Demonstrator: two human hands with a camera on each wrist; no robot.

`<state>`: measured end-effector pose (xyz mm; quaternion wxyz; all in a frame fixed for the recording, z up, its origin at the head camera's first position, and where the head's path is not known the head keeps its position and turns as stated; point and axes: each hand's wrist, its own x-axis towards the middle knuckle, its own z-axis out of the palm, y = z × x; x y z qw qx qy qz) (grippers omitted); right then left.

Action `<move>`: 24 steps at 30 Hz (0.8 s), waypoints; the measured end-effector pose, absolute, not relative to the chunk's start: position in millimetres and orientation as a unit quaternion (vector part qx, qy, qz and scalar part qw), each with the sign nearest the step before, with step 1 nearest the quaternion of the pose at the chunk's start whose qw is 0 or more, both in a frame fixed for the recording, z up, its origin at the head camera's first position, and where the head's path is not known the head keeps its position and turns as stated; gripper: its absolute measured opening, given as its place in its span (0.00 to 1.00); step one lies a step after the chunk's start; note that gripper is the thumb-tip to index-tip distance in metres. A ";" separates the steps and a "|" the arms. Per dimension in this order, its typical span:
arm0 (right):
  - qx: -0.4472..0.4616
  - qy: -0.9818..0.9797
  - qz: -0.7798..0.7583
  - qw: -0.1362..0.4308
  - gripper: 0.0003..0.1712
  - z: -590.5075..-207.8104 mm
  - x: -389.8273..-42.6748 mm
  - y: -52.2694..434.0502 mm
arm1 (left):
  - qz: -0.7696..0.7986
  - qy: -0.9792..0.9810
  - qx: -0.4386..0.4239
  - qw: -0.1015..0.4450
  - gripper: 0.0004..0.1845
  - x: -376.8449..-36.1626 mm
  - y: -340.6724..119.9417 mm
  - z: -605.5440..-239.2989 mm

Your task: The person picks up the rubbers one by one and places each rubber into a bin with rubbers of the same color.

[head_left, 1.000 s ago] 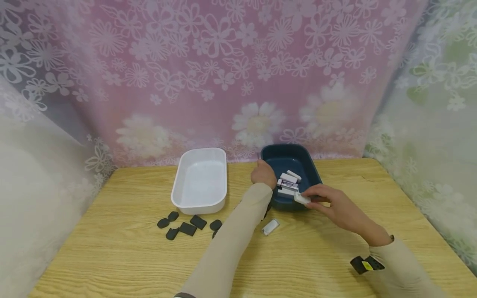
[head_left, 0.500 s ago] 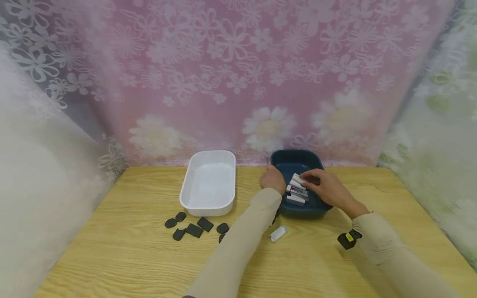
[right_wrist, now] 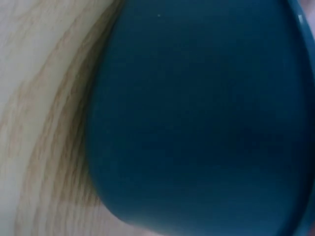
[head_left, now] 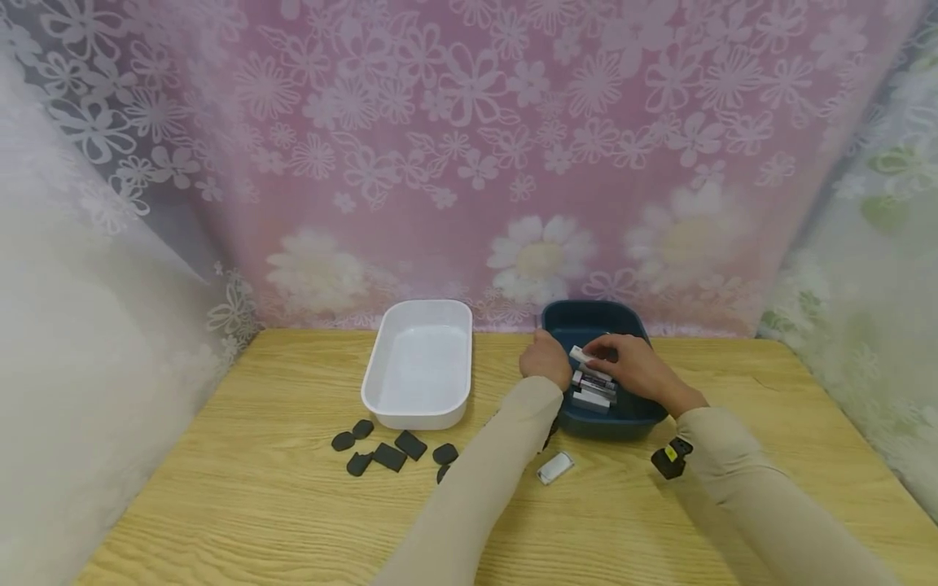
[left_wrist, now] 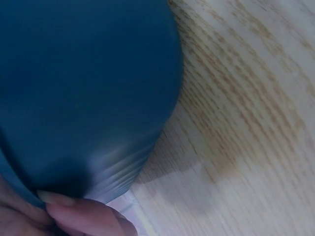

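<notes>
Lettering: none legible. Small white box [head_left: 595,385] in the dark blue bin [head_left: 615,427]: dark printed markings [head_left: 597,383], too small to read. Black device [head_left: 665,464] beside the right sleeve [head_left: 755,468]: yellow patch [head_left: 670,453], any characters too small to make out.

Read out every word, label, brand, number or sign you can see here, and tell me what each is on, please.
No text is readable.
Marked piece in the blue tray: dark print, too small to read.
White piece on the table: any marking is too blurred.
Yellow patch on the black wrist device: too small to tell.
</notes>
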<state>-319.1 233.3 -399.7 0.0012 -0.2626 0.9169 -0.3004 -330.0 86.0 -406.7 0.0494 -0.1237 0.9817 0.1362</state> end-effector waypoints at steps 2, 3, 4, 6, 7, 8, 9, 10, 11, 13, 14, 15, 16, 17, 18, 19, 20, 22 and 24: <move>-0.259 0.919 -0.298 0.003 0.15 -400.6 -319.4 233.8 | 0.135 0.982 -0.125 0.050 0.20 -330.1 87.4 -407.1; -0.257 0.920 -0.297 0.004 0.15 -401.1 -319.7 234.0 | 0.134 0.982 -0.126 0.049 0.19 -330.2 87.9 -406.9; -0.253 0.921 -0.295 0.005 0.15 -401.7 -319.9 234.3 | 0.134 0.982 -0.127 0.049 0.19 -330.1 88.6 -406.7; -0.247 0.924 -0.293 0.006 0.15 -403.0 -320.3 234.8 | 0.133 0.982 -0.128 0.048 0.19 -330.2 90.0 -406.3; -0.246 0.924 -0.293 0.006 0.15 -403.6 -320.7 234.9 | 0.132 0.982 -0.128 0.050 0.19 -330.2 90.5 -406.0; -0.244 0.925 -0.291 0.005 0.15 -404.2 -321.0 235.0 | 0.132 0.982 -0.128 0.050 0.19 -330.2 91.1 -405.7; -0.243 0.926 -0.290 0.005 0.15 -404.6 -321.3 235.0 | 0.131 0.982 -0.128 0.049 0.20 -330.0 91.6 -405.4; -0.242 0.926 -0.289 0.004 0.15 -405.0 -321.6 235.0 | 0.129 0.982 -0.126 0.051 0.20 -329.7 91.9 -405.1; -0.242 0.927 -0.288 0.004 0.14 -405.5 -322.0 235.0 | 0.128 0.983 -0.125 0.052 0.21 -329.4 92.2 -404.8; -0.243 0.926 -0.287 0.007 0.14 -406.2 -322.7 234.8 | 0.127 0.983 -0.121 0.056 0.22 -328.4 92.3 -404.0; -0.244 0.927 -0.286 0.010 0.14 -406.2 -322.7 234.6 | 0.125 0.983 -0.118 0.059 0.23 -327.8 92.3 -403.6; -0.247 0.927 -0.284 0.013 0.13 -406.3 -322.9 234.4 | 0.123 0.984 -0.116 0.061 0.23 -327.4 92.2 -403.2; -0.250 0.927 -0.281 0.016 0.13 -406.2 -322.8 234.2 | 0.123 0.984 -0.115 0.062 0.23 -327.0 91.9 -403.0; -0.253 0.926 -0.279 0.018 0.13 -406.2 -322.8 234.3 | 0.122 0.984 -0.114 0.063 0.23 -326.8 91.7 -402.8; -0.257 0.926 -0.277 0.020 0.12 -405.9 -322.6 234.3 | 0.123 0.984 -0.114 0.063 0.23 -326.7 91.3 -402.7; -0.261 0.925 -0.275 0.022 0.12 -405.5 -322.2 234.2 | 0.122 0.984 -0.115 0.063 0.23 -326.9 90.9 -402.9; -0.264 0.925 -0.273 0.021 0.12 -405.4 -321.9 234.4 | 0.123 0.984 -0.116 0.063 0.23 -327.2 90.5 -403.3; -0.265 0.924 -0.276 0.021 0.12 -404.8 -320.0 234.9 | 0.126 0.983 -0.119 0.063 0.24 -328.1 89.3 -404.7; -0.266 0.923 -0.279 0.018 0.12 -404.5 -316.8 235.3 | 0.127 0.982 -0.123 0.067 0.26 -329.3 87.8 -407.0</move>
